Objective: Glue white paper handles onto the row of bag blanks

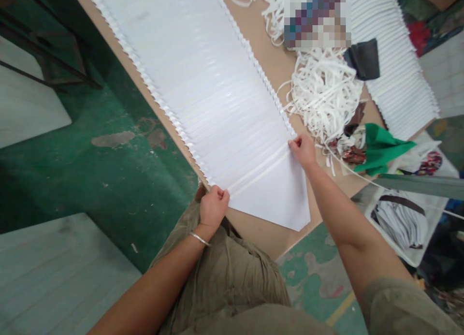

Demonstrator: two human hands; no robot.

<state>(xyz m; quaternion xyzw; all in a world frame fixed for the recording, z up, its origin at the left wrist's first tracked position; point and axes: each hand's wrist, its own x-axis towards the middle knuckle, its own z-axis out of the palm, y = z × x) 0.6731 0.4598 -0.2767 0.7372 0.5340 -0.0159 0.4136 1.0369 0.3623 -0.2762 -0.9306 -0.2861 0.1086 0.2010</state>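
A long row of overlapping white sheets [217,83] runs along the table, its side edges ruffled by strip ends. A narrow white strip [259,174] lies straight across the near end of the row. At its left end, by the table edge, my left hand [213,207] is closed in a pinch. My right hand [303,151] pinches the strip's other end at the right edge of the sheets. The fingers cover both tips of the strip. Below it, the bare part of the nearest sheet [275,204] reaches toward my body.
Right of the sheets, a tangled heap of white strips [324,95] lies beside a black piece [365,59] and a green cloth [382,149]. A second row of white sheets [395,59] is farther right. A white bin [398,224] with folded pieces stands beyond my right arm.
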